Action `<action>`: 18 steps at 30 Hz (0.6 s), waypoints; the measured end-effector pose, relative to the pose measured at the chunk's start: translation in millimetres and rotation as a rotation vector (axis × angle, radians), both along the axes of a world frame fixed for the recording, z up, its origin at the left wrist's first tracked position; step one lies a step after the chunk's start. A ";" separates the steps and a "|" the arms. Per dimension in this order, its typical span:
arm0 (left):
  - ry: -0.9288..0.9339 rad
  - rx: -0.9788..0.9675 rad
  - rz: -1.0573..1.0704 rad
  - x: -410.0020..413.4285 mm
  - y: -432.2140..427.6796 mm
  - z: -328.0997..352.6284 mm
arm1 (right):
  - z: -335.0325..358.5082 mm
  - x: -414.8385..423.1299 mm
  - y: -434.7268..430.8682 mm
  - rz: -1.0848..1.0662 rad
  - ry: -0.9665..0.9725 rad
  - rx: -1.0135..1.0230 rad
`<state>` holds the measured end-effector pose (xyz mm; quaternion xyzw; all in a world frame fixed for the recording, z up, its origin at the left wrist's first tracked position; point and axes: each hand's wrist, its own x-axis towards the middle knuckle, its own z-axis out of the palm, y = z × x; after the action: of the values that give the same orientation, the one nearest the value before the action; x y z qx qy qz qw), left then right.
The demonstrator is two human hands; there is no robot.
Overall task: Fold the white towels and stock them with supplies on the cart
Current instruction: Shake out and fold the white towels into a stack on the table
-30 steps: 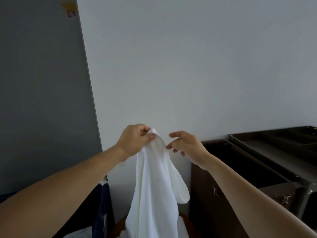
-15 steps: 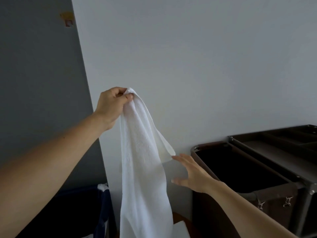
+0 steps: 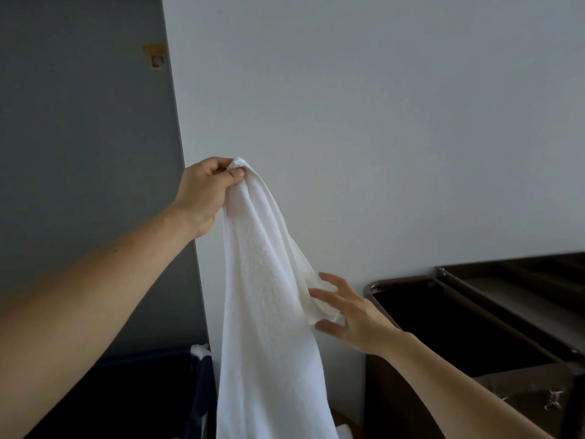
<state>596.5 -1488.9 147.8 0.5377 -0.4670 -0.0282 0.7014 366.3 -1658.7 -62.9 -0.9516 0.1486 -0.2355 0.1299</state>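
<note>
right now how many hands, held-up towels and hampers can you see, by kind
white towel: 1
hands: 2, left hand and right hand
hampers: 2, navy hamper and brown hamper
total: 5

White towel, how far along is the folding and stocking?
Nothing looks finished: no folded towel shows on the cart. In hand: the left hand pinches the top of the white towel, which hangs unfolded; the right hand touches a lower edge with spread fingers. Left: folding, then stocking the cart.
</note>
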 end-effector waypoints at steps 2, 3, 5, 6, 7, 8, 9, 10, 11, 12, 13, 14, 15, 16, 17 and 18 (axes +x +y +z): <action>-0.008 0.001 -0.012 0.3 -0.6 0.0 | -1.2 3.9 0.2 -0.010 0.051 0.074; -0.012 0.002 -0.012 1.8 0.0 1.4 | -2.1 4.1 -0.4 -0.035 0.067 0.149; -0.013 0.002 0.017 9.1 3.7 4.3 | -3.3 -0.2 -4.4 -0.102 0.025 0.281; -0.014 0.006 0.047 15.6 6.9 5.1 | -1.3 -4.3 -7.4 -0.141 -0.033 0.313; -0.014 0.016 0.090 23.4 10.3 4.6 | 2.9 -8.9 -11.6 -0.173 -0.102 0.330; -0.013 0.035 0.143 31.6 14.6 3.0 | 10.4 -13.5 -15.8 -0.192 -0.169 0.332; -0.013 0.062 0.199 40.8 18.6 0.2 | 22.5 -17.6 -19.1 -0.200 -0.221 0.326; -0.012 0.096 0.251 50.3 23.0 -2.6 | 39.2 -20.6 -22.2 -0.210 -0.253 0.315; -0.007 0.128 0.289 59.4 27.2 -5.1 | 60.2 -23.0 -25.3 -0.215 -0.278 0.307; 0.000 0.159 0.309 66.9 31.6 -6.8 | 84.4 -25.3 -27.5 -0.220 -0.299 0.290; 0.004 0.177 0.315 73.7 35.9 -7.0 | 110.9 -27.6 -28.5 -0.221 -0.320 0.249; 0.005 0.188 0.321 78.6 40.2 -5.1 | 137.4 -29.3 -28.1 -0.220 -0.339 0.193; -0.014 0.193 0.343 83.0 44.2 -1.8 | 162.2 -29.5 -26.4 -0.219 -0.354 0.138; -0.084 0.209 0.402 86.9 49.1 2.4 | 183.5 -28.6 -23.8 -0.224 -0.359 0.090; -0.205 0.250 0.498 90.2 54.5 6.0 | 200.4 -26.3 -20.7 -0.233 -0.343 0.048; -0.334 0.309 0.594 91.9 61.0 8.4 | 212.8 -23.0 -16.3 -0.260 -0.291 -0.001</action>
<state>688.4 -1428.0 156.2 0.7464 -0.3888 0.1945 0.5038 343.3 -1675.0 149.9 -0.8804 0.2499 -0.3853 0.1182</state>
